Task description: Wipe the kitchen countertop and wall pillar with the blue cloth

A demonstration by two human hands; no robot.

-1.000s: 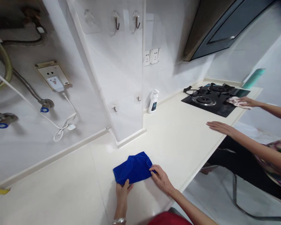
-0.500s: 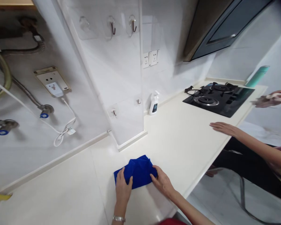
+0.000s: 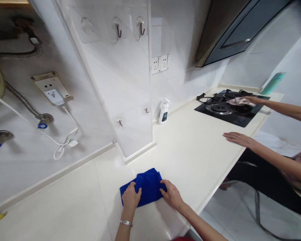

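The blue cloth [image 3: 145, 187] lies folded on the table [image 3: 190, 160], between the left hand [image 3: 131, 197] and the right hand [image 3: 172, 194]. The fingers of both are spread and press flat on it, the left on top, the right at its 3 o'clock edge; neither pinches. The table's outer edge [image 3: 223, 179] runs near the right hand at 3 o'clock, and the skirting [image 3: 57, 175] lies well off at 10 o'clock. A long stretch of table reaches the bottle [image 3: 164, 112] at 1 o'clock and the hob [image 3: 222, 115] at 2 o'clock, where a co-worker's hand [image 3: 245, 100] holds a pale cloth [image 3: 239, 102]; their other hand [image 3: 237, 139] rests flat near the edge.
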